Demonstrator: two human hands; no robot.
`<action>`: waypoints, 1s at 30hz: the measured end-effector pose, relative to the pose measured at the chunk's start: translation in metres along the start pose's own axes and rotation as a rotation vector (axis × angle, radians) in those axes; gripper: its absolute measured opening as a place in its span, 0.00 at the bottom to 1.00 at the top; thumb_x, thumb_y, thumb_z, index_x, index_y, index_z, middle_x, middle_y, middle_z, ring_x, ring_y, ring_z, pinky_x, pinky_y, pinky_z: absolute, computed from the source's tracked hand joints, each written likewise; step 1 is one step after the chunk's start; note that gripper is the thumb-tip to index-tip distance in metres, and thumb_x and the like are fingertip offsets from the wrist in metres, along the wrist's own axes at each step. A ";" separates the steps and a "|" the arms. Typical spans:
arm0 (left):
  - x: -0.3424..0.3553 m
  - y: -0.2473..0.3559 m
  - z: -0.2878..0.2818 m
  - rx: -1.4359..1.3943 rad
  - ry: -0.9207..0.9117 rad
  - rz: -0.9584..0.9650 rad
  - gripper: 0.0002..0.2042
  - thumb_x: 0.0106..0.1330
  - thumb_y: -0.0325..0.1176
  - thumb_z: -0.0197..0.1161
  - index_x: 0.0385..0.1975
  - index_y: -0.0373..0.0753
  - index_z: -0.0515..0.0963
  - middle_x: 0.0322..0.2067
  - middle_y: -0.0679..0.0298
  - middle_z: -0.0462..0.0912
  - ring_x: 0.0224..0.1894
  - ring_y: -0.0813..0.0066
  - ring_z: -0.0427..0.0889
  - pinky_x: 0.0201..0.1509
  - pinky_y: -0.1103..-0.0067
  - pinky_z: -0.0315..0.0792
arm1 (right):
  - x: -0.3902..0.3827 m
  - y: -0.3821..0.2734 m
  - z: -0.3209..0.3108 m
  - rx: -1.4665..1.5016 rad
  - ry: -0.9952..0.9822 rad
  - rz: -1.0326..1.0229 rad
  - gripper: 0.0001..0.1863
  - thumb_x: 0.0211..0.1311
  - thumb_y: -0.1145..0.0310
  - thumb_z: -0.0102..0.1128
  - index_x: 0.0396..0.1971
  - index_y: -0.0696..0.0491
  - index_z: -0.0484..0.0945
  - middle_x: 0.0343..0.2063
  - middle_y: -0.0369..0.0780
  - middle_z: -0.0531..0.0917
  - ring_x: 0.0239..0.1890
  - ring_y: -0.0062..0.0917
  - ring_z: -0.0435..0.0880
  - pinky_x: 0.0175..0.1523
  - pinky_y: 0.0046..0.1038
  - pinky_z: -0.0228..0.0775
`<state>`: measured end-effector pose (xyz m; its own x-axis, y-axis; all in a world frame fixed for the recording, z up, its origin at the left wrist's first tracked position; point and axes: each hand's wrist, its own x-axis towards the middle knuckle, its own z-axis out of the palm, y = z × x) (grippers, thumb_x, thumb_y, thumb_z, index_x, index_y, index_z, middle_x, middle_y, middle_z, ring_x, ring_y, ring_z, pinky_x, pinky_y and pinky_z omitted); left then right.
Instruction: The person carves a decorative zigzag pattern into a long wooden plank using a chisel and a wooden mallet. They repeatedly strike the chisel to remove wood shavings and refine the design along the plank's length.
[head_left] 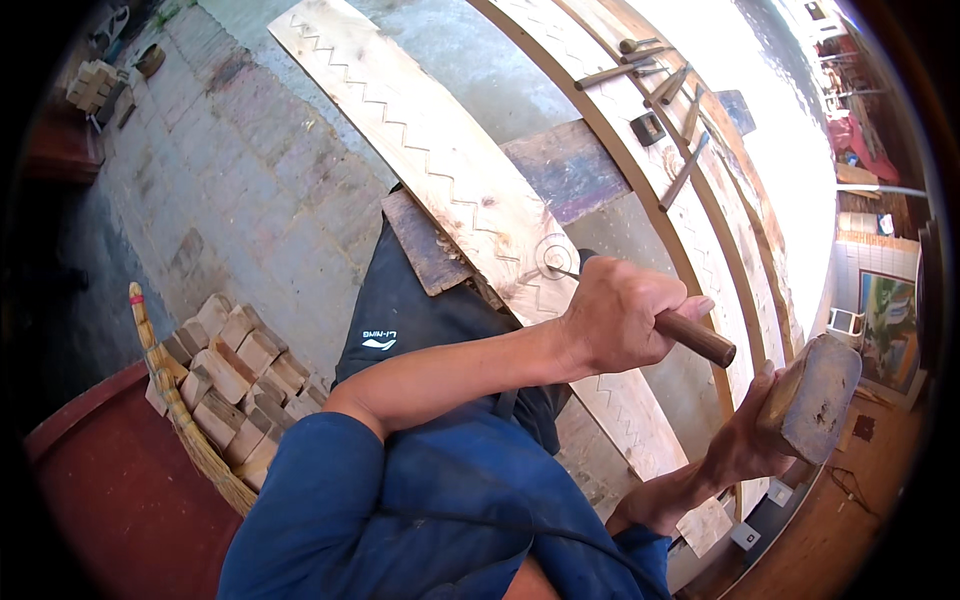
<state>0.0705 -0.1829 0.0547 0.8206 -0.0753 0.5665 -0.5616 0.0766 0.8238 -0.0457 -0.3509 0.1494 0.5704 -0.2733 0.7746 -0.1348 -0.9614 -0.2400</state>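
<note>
My left hand (pixel 615 322) grips a chisel with a brown wooden handle (pixel 697 339). Its thin blade touches a long pale plank (pixel 440 160) beside a carved circle (pixel 553 256). A zigzag line is cut along the plank's length. My right hand (pixel 742 440) holds a blocky wooden mallet (pixel 812 398), raised just right of the chisel's handle end and apart from it. The plank runs across my lap, over dark trousers (pixel 420 310).
Small wooden blocks (pixel 235 370) are stacked at my left beside a straw broom (pixel 180 410). Several more chisels (pixel 655 75) lie on further long planks (pixel 720 250) at the right. Paved ground (pixel 230 170) stretches to the left, with a red surface (pixel 110 490) at the lower left.
</note>
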 end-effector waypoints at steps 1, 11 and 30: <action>0.001 -0.001 -0.001 -0.003 -0.034 -0.001 0.26 0.74 0.38 0.70 0.12 0.39 0.68 0.13 0.54 0.68 0.13 0.53 0.69 0.19 0.65 0.61 | 0.001 -0.001 0.001 0.023 0.027 0.007 0.29 0.63 0.77 0.79 0.61 0.67 0.76 0.54 0.51 0.87 0.53 0.34 0.89 0.58 0.36 0.88; 0.008 -0.004 -0.019 -0.063 -0.133 -0.082 0.26 0.69 0.39 0.74 0.11 0.38 0.69 0.13 0.52 0.69 0.14 0.49 0.69 0.20 0.64 0.62 | 0.052 -0.024 -0.026 1.144 0.160 0.242 0.22 0.70 0.74 0.67 0.58 0.56 0.68 0.33 0.38 0.75 0.34 0.20 0.76 0.46 0.25 0.70; -0.054 0.024 -0.004 -0.026 -0.598 0.346 0.17 0.63 0.41 0.74 0.21 0.44 0.72 0.21 0.66 0.69 0.21 0.66 0.76 0.24 0.69 0.68 | -0.081 0.032 0.048 0.002 -0.590 0.454 0.29 0.55 0.68 0.83 0.58 0.54 0.81 0.42 0.46 0.90 0.42 0.39 0.90 0.50 0.36 0.81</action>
<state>0.0133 -0.1728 0.0441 0.3913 -0.5774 0.7166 -0.7717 0.2184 0.5974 -0.0572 -0.3584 0.0509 0.7996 -0.5800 0.1558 -0.4595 -0.7579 -0.4632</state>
